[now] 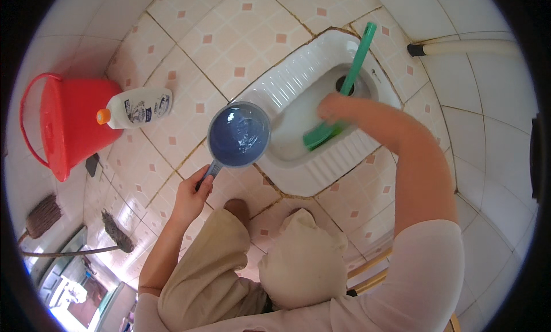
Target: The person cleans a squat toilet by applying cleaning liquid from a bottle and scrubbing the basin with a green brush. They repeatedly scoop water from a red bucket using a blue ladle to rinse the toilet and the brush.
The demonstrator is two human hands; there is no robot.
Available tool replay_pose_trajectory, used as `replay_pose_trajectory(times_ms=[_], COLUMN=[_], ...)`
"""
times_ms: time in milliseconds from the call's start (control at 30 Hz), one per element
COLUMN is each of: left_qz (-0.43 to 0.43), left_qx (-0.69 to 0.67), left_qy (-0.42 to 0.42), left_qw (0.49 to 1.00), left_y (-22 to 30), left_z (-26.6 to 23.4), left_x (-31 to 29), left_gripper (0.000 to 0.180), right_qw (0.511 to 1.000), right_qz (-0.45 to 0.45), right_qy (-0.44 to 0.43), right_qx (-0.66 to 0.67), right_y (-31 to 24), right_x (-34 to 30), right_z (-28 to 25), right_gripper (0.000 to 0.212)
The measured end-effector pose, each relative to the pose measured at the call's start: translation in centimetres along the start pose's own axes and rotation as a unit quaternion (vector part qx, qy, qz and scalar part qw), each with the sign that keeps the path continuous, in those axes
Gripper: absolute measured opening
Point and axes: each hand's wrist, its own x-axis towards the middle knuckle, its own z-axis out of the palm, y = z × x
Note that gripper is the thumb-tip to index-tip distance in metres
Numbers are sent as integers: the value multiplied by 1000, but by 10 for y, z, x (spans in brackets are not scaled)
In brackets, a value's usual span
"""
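Observation:
My left hand point(194, 195) is closed round the handle of a blue-grey water dipper point(239, 136). Water glints in its bowl, which hovers by the left edge of a white squat toilet point(298, 180). Over the toilet's basin, my right hand point(336, 109) grips a green scrubbing brush point(359, 57). The brush's long handle slants up past the dark drain hole point(345, 86), and its head is down in the basin. Part of the brush is hidden behind my hand and wrist.
Left on the tiled floor stand a red bucket point(86, 117) and a white bottle point(146, 106) with an orange cap. A broom point(43, 216) and a mop point(117, 231) are at lower left. A pale pipe point(470, 47) runs along the right wall.

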Motion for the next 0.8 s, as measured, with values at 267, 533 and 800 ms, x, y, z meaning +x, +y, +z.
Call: replay_pose_trajectory(times_ms=[267, 533, 800], left_qz=[82, 170, 158], left_qx=[200, 281, 307], left_qy=[26, 27, 16], left_qw=[976, 944, 938], left_y=[22, 25, 20], left_z=[16, 36, 38], left_x=[2, 0, -1], left_gripper=[32, 29, 30], right_qw=[993, 998, 988], right_qz=[28, 7, 60], right_qy=[64, 58, 102], right_qx=[96, 3, 97], right_y=[-50, -13, -59], right_x=[19, -3, 3], right_z=[17, 18, 24], right_gripper=[24, 21, 23])
